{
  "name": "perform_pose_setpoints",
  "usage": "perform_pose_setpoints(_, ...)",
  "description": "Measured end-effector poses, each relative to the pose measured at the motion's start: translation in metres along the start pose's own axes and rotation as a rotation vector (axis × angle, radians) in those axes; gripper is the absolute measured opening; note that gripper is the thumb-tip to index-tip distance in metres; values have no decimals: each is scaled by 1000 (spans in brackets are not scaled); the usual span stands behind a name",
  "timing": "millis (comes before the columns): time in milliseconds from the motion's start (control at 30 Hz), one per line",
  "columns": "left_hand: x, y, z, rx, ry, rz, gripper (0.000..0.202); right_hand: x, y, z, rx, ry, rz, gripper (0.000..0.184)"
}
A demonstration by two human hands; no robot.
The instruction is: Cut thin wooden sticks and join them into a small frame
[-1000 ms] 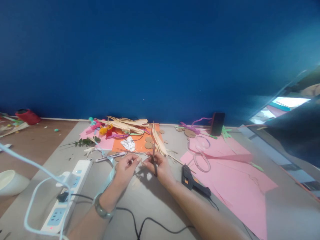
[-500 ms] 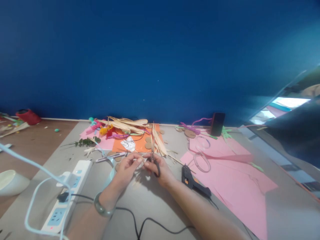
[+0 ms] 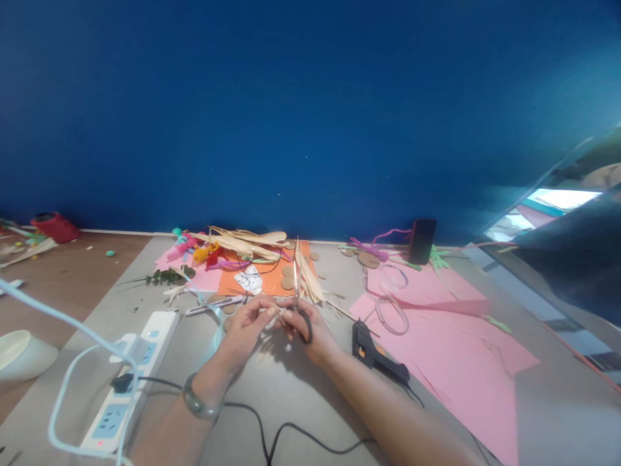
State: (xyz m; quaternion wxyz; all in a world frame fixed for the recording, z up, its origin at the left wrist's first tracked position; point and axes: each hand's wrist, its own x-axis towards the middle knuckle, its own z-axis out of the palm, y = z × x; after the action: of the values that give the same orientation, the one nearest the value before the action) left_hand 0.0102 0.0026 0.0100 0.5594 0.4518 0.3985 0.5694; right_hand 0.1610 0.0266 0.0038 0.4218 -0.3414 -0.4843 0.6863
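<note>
Over the middle of the table, my left hand (image 3: pixel 246 329) pinches a small, thin, tan piece (image 3: pixel 278 314) too small to name. Black-handled scissors (image 3: pixel 306 325) sit in my right hand (image 3: pixel 315 333), with their blades pointing away from me. The thumb and fingers of that hand also meet at the tan piece, close to my left fingertips. Beyond the hands, dry corn husks (image 3: pixel 308 275) and round brown discs (image 3: pixel 288 278) lie on and beside an orange sheet (image 3: pixel 228 283). A few pale scraps (image 3: pixel 266 353) rest below my hands.
To the left is a white power strip (image 3: pixel 145 362) with plugs and a pale blue cord. A black glue gun (image 3: pixel 376 355) lies right of my forearm, beside pink sheets (image 3: pixel 466 369). At the back, a phone (image 3: pixel 422 241) stands by the blue partition (image 3: pixel 310 116).
Both hands stay nearly in place. My right thumb and fingers have shifted slightly at the tan piece, and the scissors have turned a little.
</note>
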Motion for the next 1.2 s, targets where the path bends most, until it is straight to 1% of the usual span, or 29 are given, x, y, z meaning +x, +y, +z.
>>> perform_pose_setpoints(100,-1,2,2,-21,-38,-28,21,0,1,-1,71,-29,57,29)
perform_pose_setpoints(200,-2,4,2,-36,-63,-35,18,0,2,-1,115,-2,77,31)
perform_pose_setpoints(300,-1,5,1,5,-74,-22,16,-1,2,0,124,34,65,32)
perform_pose_setpoints(400,1,2,-1,58,-33,-26,15,0,2,2,108,108,30,33)
perform_pose_setpoints(500,3,-4,-4,62,13,-33,13,-1,1,3,69,188,-33,35)
perform_pose_setpoints(600,4,-10,-6,91,46,-21,14,-3,0,7,-2,233,-77,36)
perform_pose_setpoints(700,5,-12,-7,131,93,2,16,-6,-1,10,-70,221,-97,36)
perform_pose_setpoints(767,4,-11,-7,128,105,-5,17,-7,-1,11,-98,204,-107,35)
perform_pose_setpoints(900,3,-7,-7,113,101,-29,15,-8,-3,12,-125,211,-111,34)
perform_pose_setpoints(1033,4,-8,-9,137,126,-1,13,-9,-3,13,-128,224,-112,34)
perform_pose_setpoints(1200,5,-8,-9,138,110,19,13,-8,-2,11,-146,220,-120,34)
